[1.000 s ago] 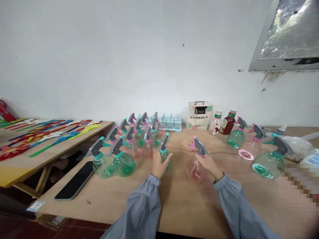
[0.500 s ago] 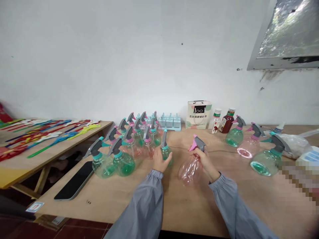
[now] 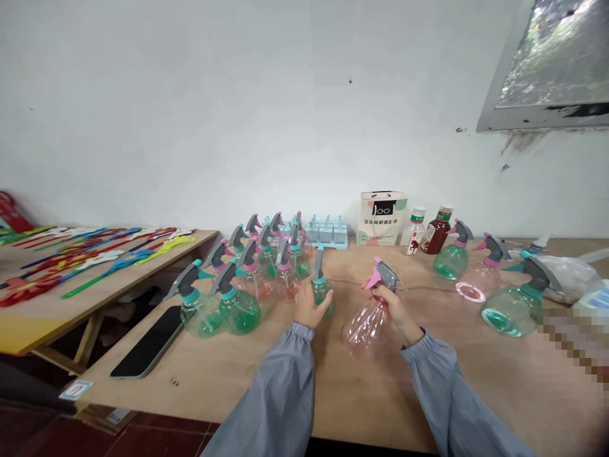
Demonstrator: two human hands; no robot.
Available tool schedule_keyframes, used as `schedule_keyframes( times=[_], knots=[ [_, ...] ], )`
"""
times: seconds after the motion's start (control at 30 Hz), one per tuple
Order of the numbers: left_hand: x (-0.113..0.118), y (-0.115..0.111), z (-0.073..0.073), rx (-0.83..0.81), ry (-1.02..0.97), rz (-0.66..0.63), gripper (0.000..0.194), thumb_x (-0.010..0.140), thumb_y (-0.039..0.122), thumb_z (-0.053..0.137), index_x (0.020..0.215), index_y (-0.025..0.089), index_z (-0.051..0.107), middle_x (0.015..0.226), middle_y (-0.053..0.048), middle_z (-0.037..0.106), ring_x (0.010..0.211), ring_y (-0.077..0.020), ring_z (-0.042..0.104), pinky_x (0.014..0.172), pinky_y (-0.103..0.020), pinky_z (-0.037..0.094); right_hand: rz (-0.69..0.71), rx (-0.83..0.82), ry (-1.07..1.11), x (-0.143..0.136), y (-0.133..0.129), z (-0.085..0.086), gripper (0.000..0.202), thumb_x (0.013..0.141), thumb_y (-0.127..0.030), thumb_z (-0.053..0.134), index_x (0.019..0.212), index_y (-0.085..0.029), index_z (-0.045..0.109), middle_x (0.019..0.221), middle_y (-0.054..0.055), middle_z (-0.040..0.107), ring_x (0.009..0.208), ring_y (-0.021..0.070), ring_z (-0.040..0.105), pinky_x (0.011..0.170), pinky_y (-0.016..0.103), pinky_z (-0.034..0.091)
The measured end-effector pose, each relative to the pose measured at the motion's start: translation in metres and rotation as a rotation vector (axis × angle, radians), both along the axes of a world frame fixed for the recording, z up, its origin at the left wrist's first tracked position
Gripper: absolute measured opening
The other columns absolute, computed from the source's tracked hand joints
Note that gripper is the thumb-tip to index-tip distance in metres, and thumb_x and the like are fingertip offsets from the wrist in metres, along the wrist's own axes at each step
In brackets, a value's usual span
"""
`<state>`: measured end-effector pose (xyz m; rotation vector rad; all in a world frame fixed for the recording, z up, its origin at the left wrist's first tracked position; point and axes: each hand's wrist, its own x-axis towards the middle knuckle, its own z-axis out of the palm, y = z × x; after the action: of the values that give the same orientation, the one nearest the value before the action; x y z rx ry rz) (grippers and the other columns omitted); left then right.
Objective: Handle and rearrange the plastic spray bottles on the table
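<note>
Desk (image 3: pixel 295 381): plywood top against a white wall, with a second, lower table (image 3: pixel 42 317) off its left edge carrying rows of coloured plastic strips (image 3: pixel 90 254).

Back-left corner of the desk: packed cluster of spray bottles (image 3: pixel 252 273), green and pink, trigger heads on. Two bigger green ones sit at the front of the cluster, toward the left edge. Right edge: three more bottles (image 3: pixel 511 304), a green, a pink and a big green, well apart from the cluster.

Back edge, middle: pale blue mould tray (image 3: pixel 326 231), small paper bag (image 3: pixel 382 219), two drink bottles (image 3: pixel 428 231) just beside it. Phone (image 3: pixel 150 343) lies face-up, flat, near the front-left edge.

Right hand (image 3: pixel 397 311): closed around the neck of a pink spray bottle (image 3: pixel 366 324), fingers at the trigger head. Bottle is tilted, body toward the left, and looks lifted just off the desk centre.

Left hand (image 3: pixel 309 304): loosely wrapped on a small green spray bottle (image 3: pixel 321 285), upright on the desk at the cluster's right end.

Judgement: step in hand looks like sorting, the green one being parked with the group while the pink one is mid-carry. Next move needs the left hand to let go without tipping neighbours, and a free spot beside the cluster for the pink one.
</note>
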<state>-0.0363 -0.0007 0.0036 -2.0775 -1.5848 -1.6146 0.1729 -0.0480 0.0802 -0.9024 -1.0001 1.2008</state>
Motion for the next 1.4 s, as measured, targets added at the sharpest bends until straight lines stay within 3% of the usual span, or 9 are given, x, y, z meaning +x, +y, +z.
schedule_keyframes(
  times=[0.17,0.4,0.6,0.87,0.97,1.1,1.27,1.4],
  knots=[
    [0.001,-0.001,0.000,-0.032,-0.013,0.023,0.046,0.085,0.042,0.063,0.123,0.019,0.050,0.113,-0.013,0.062,0.112,-0.0298,0.061,0.091,-0.044,0.047,0.096,-0.008,-0.007,-0.005,-0.004,0.002,0.027,0.052,-0.038,0.075,0.074,-0.025,0.067,0.074,0.002,0.069,0.070,0.0187,0.059,0.063,0.029,0.046],
    [0.002,-0.003,0.003,-0.045,-0.021,0.005,0.047,0.084,0.041,0.063,0.124,0.020,0.050,0.115,-0.013,0.062,0.114,-0.0300,0.059,0.095,-0.046,0.046,0.023,0.001,-0.003,-0.005,-0.004,0.000,0.022,0.053,-0.037,0.071,0.067,-0.024,0.062,0.062,-0.002,0.060,0.052,0.0130,0.046,0.052,0.028,0.040],
    [0.002,-0.003,0.003,-0.053,-0.017,0.003,0.047,0.084,0.041,0.064,0.123,0.019,0.051,0.112,-0.013,0.063,0.112,-0.0294,0.060,0.093,-0.045,0.047,0.076,-0.009,0.029,-0.005,-0.004,-0.004,0.025,0.053,-0.037,0.076,0.071,-0.023,0.066,0.070,-0.001,0.066,0.055,0.0124,0.050,0.055,0.027,0.045],
    [0.002,-0.004,0.003,-0.051,-0.017,0.006,0.048,0.084,0.042,0.064,0.124,0.019,0.050,0.114,-0.013,0.062,0.113,-0.0303,0.060,0.094,-0.046,0.047,0.017,0.064,-0.033,0.000,0.001,-0.018,0.025,0.060,-0.038,0.076,0.077,-0.023,0.068,0.067,-0.002,0.063,0.057,0.0125,0.050,0.057,0.027,0.043],
    [0.002,-0.004,0.004,-0.044,-0.014,0.005,0.048,0.084,0.041,0.064,0.124,0.019,0.050,0.114,-0.013,0.062,0.113,-0.0301,0.060,0.094,-0.045,0.047,0.014,0.040,-0.076,-0.001,0.000,-0.018,0.032,0.058,-0.043,0.080,0.081,-0.023,0.069,0.067,-0.002,0.063,0.060,0.0143,0.053,0.059,0.028,0.045],
    [0.002,-0.004,0.004,-0.058,-0.006,0.000,0.049,0.083,0.042,0.064,0.124,0.019,0.050,0.113,-0.014,0.062,0.112,-0.0306,0.060,0.094,-0.046,0.047,-0.089,0.092,-0.054,0.000,-0.001,-0.015,0.031,0.062,-0.048,0.079,0.077,-0.023,0.068,0.069,-0.001,0.064,0.059,0.0146,0.055,0.058,0.029,0.046],
    [0.001,-0.005,0.005,-0.076,-0.007,0.002,0.049,0.084,0.043,0.064,0.124,0.020,0.050,0.114,-0.013,0.062,0.114,-0.0297,0.060,0.096,-0.046,0.046,-0.115,0.166,-0.182,0.016,-0.009,-0.014,0.029,0.070,-0.047,0.075,0.087,-0.025,0.072,0.078,0.003,0.072,0.072,0.0210,0.063,0.066,0.035,0.053],
    [0.001,-0.008,0.007,-0.075,-0.005,-0.025,0.047,0.085,0.042,0.064,0.123,0.020,0.050,0.114,-0.013,0.062,0.114,-0.0294,0.060,0.096,-0.045,0.046,-0.213,0.209,-0.352,0.055,-0.020,-0.017,0.031,0.072,-0.053,0.075,0.087,-0.026,0.075,0.092,0.006,0.075,0.091,0.0253,0.067,0.082,0.041,0.055]
  ],
)
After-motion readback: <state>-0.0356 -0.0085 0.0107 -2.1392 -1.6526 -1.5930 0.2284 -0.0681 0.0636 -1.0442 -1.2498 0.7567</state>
